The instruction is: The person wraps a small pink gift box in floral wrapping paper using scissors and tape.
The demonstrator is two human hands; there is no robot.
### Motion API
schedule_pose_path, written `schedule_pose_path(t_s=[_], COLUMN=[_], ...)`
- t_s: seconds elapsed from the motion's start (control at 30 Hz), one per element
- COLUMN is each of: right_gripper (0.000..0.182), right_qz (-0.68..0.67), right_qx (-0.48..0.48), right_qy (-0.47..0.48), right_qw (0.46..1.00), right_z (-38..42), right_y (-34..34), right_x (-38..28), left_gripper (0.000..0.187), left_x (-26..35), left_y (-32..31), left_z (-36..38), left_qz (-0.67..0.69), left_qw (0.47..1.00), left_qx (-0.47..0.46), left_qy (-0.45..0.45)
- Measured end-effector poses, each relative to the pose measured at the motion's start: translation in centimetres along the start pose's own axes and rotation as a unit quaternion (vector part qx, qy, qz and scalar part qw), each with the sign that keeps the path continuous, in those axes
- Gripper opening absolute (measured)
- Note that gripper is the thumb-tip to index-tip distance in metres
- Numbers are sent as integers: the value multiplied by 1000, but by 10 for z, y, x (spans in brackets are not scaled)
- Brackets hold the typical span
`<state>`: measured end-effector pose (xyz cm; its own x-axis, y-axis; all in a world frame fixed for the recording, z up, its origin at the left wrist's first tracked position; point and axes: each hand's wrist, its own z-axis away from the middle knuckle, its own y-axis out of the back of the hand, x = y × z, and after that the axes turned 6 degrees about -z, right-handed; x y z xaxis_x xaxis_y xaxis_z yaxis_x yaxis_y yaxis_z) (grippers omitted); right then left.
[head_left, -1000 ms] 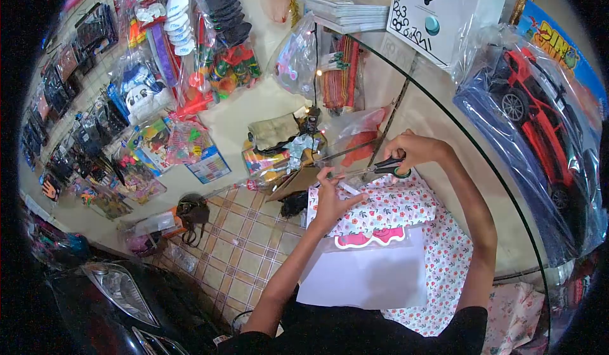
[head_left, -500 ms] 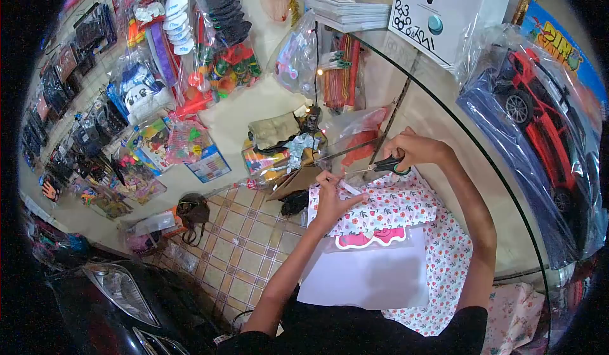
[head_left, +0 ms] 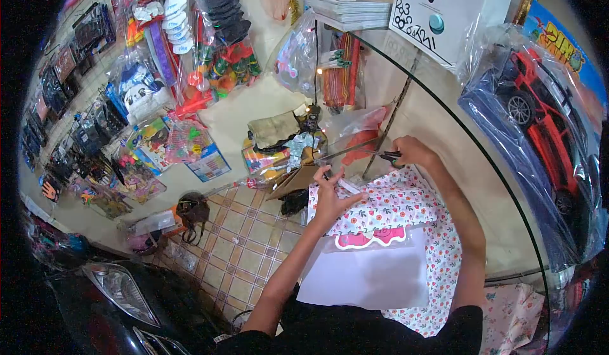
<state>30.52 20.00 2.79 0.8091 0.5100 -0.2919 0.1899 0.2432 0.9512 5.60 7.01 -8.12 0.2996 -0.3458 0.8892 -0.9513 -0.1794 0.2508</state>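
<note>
My left hand rests at the left end of a folded sheet of floral wrapping paper, thumb spread over it and fingers raised and bent. A small whitish strip lies between thumb and fingers. Dark-handled scissors are in my right hand, past the paper's far edge, with blades pointing left. Under the folded paper's near edge shows a pink, white-edged item in clear plastic. A plain white sheet lies nearer me, over more of the floral paper.
A glass edge curves along the right, with a boxed white clock and a bagged red toy car beyond. Packaged goods hang at left. A cardboard piece stands left of the paper, and a black motorcycle at lower left.
My right hand and the scissors have drawn slightly back, away from my left hand. My left fingers have lifted and parted a little, while the thumb stays on the paper.
</note>
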Motion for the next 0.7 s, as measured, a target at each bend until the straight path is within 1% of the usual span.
schedule_pose_path(t_s=[0.07,0.17,0.27,0.37,0.47,0.5,0.53,0.57,0.67,0.7], right_gripper=[39,39,40,37,29,31,35,39,40,38], right_qz=[20,-81,10,35,-23,-171,-315,-451,-485,-459], right_qx=[54,86,141,116,60,53,46,38,5,-19], right_qy=[-35,-97,-64,-18,-51,-17,18,53,44,38], right_qw=[998,988,988,992,997,984,948,890,873,888], right_z=[-8,-20,-30,-27,-35,-35,-34,-33,-9,2], right_y=[-31,-65,-88,-83,-73,-73,-74,-73,-72,-64], right_x=[-6,-6,1,-11,-30,-38,-47,-55,-89,-105], left_gripper=[93,92,92,92,92,94,96,99,107,109], left_x=[1,-9,-2,2,24,19,12,5,8,8], left_y=[0,-4,-1,1,11,9,7,4,0,0], left_z=[-1,-2,-4,-5,-4,-5,-6,-6,-6,-5], left_qz=[5,8,4,-14,-63,-58,-53,-48,94,133], left_qw=[1000,1000,1000,1000,998,998,999,999,993,987], left_qx=[3,16,14,12,6,9,13,17,18,15], left_qy=[4,-4,-2,2,4,3,2,1,72,92])
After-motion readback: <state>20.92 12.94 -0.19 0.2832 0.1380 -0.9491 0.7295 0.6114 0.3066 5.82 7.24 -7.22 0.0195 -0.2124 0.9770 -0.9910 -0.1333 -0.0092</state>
